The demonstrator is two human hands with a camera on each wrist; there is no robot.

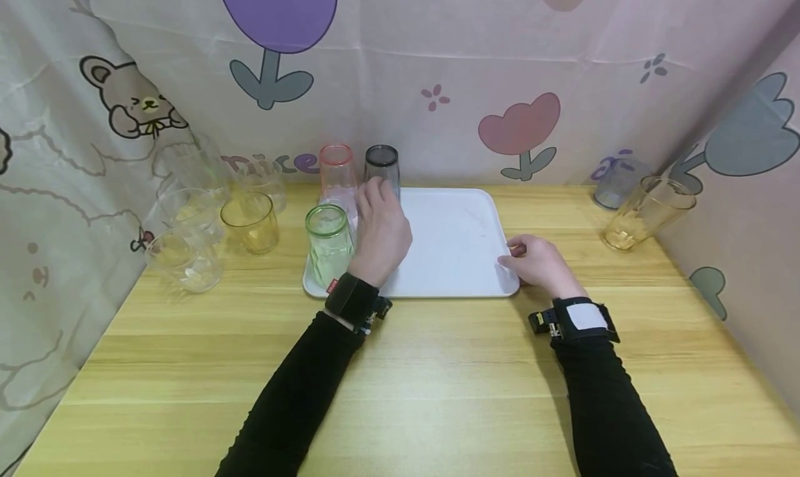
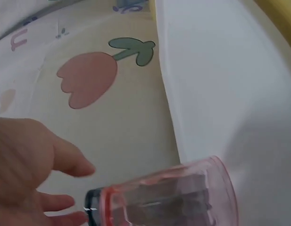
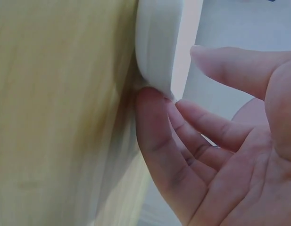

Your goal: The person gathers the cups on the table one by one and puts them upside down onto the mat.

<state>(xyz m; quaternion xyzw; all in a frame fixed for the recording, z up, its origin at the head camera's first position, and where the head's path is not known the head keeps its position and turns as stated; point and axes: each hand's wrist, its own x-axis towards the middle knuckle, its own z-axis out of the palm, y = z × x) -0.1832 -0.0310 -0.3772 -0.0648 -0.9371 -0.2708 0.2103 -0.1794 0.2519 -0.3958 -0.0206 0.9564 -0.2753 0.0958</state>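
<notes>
My left hand reaches over the left part of the white tray, fingers loosely extended and holding nothing; the grey cup stands upright directly ahead of its fingertips at the tray's far left corner, just beside the pink cup, though I cannot tell whether they touch it. My right hand, well apart from both cups, rests fingers half-curled against the tray's near right corner.
</notes>
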